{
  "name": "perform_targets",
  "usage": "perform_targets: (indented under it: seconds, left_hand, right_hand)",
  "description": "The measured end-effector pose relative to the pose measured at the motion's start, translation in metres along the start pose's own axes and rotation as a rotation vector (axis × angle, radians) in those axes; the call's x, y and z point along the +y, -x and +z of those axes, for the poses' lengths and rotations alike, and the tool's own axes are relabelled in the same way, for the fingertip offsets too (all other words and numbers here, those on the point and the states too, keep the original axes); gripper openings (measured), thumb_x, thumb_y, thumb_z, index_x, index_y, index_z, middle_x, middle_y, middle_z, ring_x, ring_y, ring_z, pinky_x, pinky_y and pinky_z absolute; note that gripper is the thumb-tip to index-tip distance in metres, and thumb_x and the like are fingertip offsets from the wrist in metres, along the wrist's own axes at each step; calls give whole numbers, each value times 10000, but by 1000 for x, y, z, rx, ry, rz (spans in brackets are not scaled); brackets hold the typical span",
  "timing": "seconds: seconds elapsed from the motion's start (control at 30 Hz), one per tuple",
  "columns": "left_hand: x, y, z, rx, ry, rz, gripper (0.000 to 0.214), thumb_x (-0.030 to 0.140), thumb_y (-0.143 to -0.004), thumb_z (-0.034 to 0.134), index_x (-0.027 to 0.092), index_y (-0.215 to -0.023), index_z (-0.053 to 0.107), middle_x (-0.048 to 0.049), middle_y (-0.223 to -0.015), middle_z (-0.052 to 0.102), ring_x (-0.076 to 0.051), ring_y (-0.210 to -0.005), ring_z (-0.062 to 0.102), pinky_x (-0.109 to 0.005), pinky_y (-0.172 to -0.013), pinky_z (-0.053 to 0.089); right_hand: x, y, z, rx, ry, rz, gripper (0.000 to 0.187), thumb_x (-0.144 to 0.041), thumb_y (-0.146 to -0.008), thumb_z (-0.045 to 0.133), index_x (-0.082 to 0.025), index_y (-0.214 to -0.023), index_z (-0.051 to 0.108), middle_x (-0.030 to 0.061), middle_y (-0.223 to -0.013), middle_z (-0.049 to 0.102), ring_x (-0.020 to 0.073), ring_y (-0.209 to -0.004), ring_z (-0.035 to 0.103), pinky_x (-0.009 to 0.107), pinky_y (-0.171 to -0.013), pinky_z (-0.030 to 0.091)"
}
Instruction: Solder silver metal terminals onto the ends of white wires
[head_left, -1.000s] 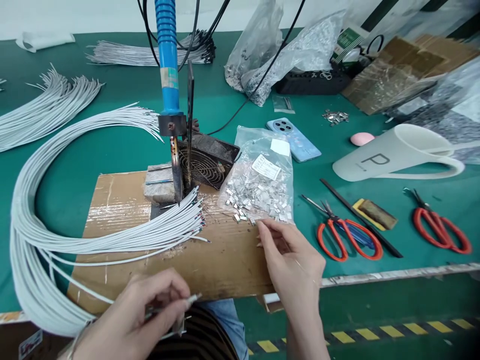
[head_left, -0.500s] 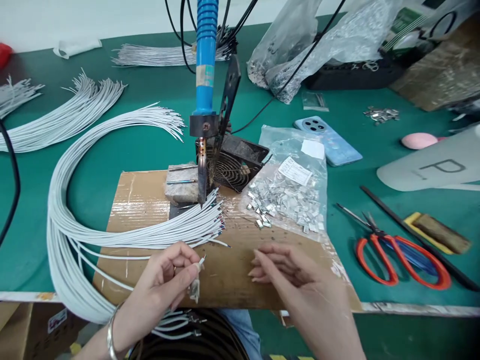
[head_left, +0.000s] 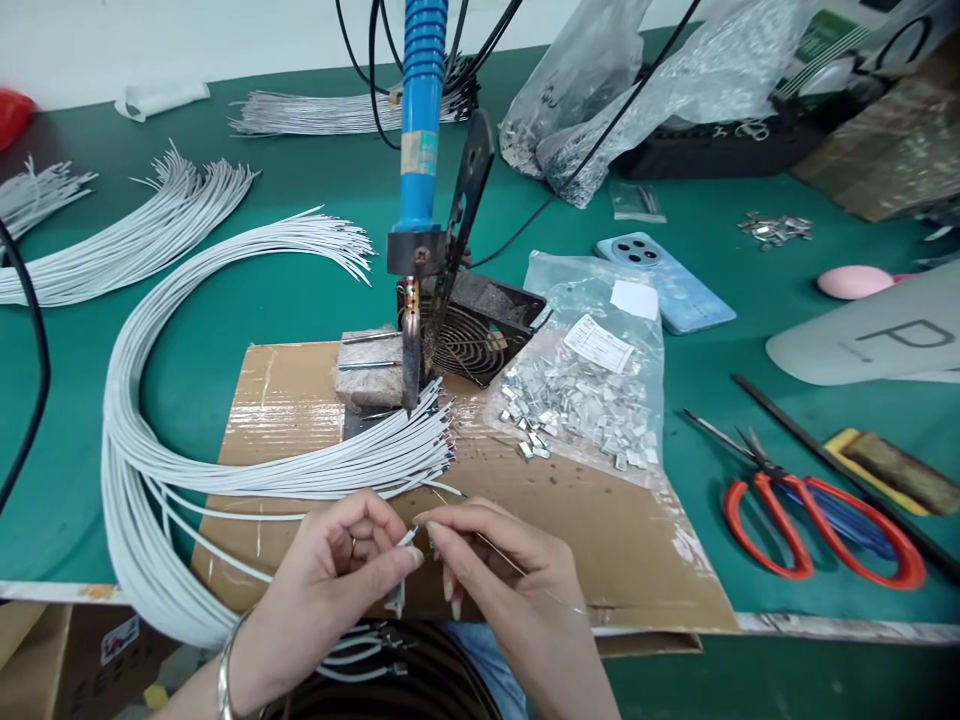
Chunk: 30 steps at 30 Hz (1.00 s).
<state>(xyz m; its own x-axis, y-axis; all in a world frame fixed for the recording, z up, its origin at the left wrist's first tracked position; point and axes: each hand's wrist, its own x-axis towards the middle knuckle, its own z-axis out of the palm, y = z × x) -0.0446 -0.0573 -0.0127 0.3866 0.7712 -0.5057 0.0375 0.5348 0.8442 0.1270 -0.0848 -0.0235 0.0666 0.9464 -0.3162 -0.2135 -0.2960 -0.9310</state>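
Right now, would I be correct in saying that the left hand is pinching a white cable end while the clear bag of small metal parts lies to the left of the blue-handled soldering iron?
Not quite: the head view shows the clear bag lying to the right of the blue-handled soldering iron. The left hand is indeed pinching a white cable end.

Bright light glares off the cardboard; frame edges look stretched

A white wall rises at the far side of a broad green counter, its scuffed near edge pale under bright light. Below, at near right, a darker green floor shows.
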Motion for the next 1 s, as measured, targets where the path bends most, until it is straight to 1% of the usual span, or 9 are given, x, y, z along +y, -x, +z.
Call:
perform_targets:
  seconds: [0.13, 0.2, 0.27, 0.37, 0.5, 0.7, 0.83, 1.0]
  left_hand:
    - [2, -1, 2, 14, 10, 9, 320, 425, -859, 776, 175, -780, 592, 95, -569, 460, -30, -416, 234, -173, -377, 149]
    - [4, -1, 3, 17, -2, 10, 348, 456, -863, 762, 178, -763, 578, 95, -554, 450, -36, -415, 246, -181, -385, 150]
    - [6, -1, 3, 11, -8, 10, 356, 470, -869, 752, 180, -767, 572, 89, -563, 456, -42, -425, 254, -186, -397, 165]
    - [7, 0, 2, -22, -7, 8, 341, 471, -912, 705, 174, -793, 586, 77, -592, 463, -52, -458, 273, -192, -425, 194]
    - [9, 1, 0, -53, -7, -4, 340, 464, -967, 630, 164, -809, 604, 72, -606, 431, -64, -492, 287, -205, -444, 198]
    - [11, 1, 2, -40, 12, -7, 348, 449, -968, 635, 162, -775, 595, 72, -627, 416, -63, -497, 269, -222, -447, 177]
    - [10, 0, 3, -42, 14, -17, 344, 447, -966, 635, 162, -779, 594, 69, -632, 434, -63, -492, 264, -228, -447, 169]
    - [9, 0, 2, -25, 14, -34, 348, 454, -952, 658, 172, -767, 571, 84, -590, 382, -77, -504, 251, -226, -453, 173]
  right_hand:
    - [-3, 3, 2, -4, -26, 11, 134, -319, -869, 748, -228, -862, 846, -21, -661, 577, 71, -497, 534, 177, -465, 439]
    - [-2, 4, 2, 1, -31, 12, 130, -318, -872, 747, -236, -870, 849, -18, -670, 581, 72, -502, 528, 185, -470, 434]
    - [1, 4, 2, -3, -21, -17, 119, -306, -872, 749, -246, -878, 852, -14, -672, 593, 78, -504, 523, 193, -465, 428]
    - [6, 3, 1, -19, 5, -90, 112, -289, -878, 748, -258, -895, 855, -7, -659, 609, 88, -508, 522, 196, -455, 424]
    - [7, 3, 1, -3, 37, -119, 123, -281, -891, 737, -257, -916, 854, 5, -686, 651, 89, -497, 528, 202, -451, 429]
    - [0, 7, 6, 46, 35, -89, 117, -253, -867, 746, -268, -904, 856, -3, -681, 645, 89, -511, 521, 201, -460, 410]
    - [-1, 9, 9, 69, 57, -123, 120, -229, -853, 748, -267, -887, 856, 3, -697, 664, 101, -538, 540, 206, -478, 418]
    - [0, 10, 11, 86, 91, -167, 129, -232, -877, 729, -253, -912, 852, 14, -700, 667, 111, -547, 569, 215, -495, 443]
